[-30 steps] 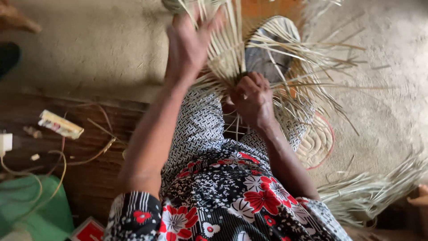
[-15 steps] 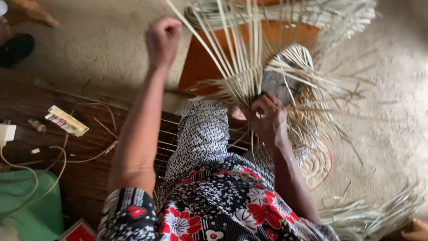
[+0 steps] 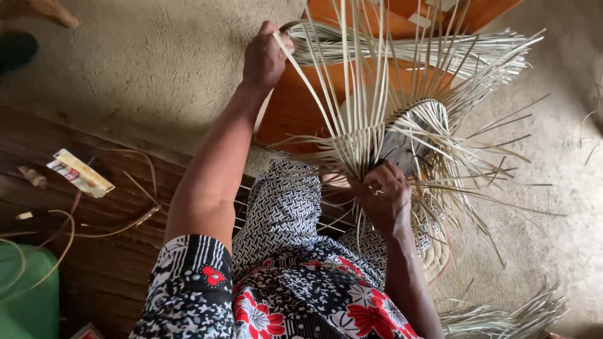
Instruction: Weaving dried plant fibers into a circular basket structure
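Observation:
A half-woven basket of pale reed strips [image 3: 383,135] rests on my lap, its loose strips fanning upward and to the right. My left hand [image 3: 265,58] is raised high at the upper middle, closed on one long strip that runs down to the weave. My right hand [image 3: 383,198] grips the woven base of the basket just above my knee, fingers curled into the strips. A ring shows on one finger. My patterned black, white and red dress [image 3: 282,282] fills the lower middle.
An orange wooden stool [image 3: 295,107] stands behind the basket. More reed strips [image 3: 502,317] lie on the floor at the lower right. A small packet [image 3: 80,173] and scraps lie on the dark wooden planks [image 3: 94,263] at left. A green object [image 3: 25,301] sits at the lower left corner.
My left hand has gone from open fingers among the strips to a closed grip pulling one strip up and left. The right hand stays on the woven base.

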